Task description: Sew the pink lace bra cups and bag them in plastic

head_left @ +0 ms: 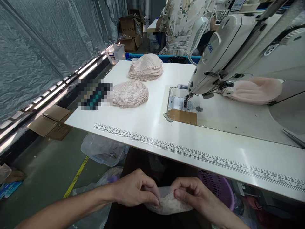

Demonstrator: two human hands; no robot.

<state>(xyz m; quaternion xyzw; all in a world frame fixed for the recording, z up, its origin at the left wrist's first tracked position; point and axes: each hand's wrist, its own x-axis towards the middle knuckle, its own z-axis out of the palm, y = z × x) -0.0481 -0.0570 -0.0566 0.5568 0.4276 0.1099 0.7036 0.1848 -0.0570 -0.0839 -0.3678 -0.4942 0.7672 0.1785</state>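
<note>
Over my lap, below the table's front edge, I hold a pale lace fabric piece (pixel 172 203) with a sheer, cup-like edge. My left hand (pixel 140 188) pinches its left side between thumb and fingers. On the right side, my right hand (pixel 190 194) grips the lace the same way, thumb on top. Part of the piece is hidden behind the fingers. Two stacks of beige lace cups, a nearer stack (pixel 131 93) and a farther stack (pixel 145 67), lie on the white table (pixel 114 118). Neither hand touches the table or the sewing machine (pixel 219 51).
Foam cups (pixel 257 90) lie under the machine arm, with scissors (pixel 294 138) at the right. A printed ruler (pixel 164 144) runs along the front edge. Below are a clear bin (pixel 105 149) and a purple basket (pixel 218 187). A person (pixel 183 25) is beyond the table.
</note>
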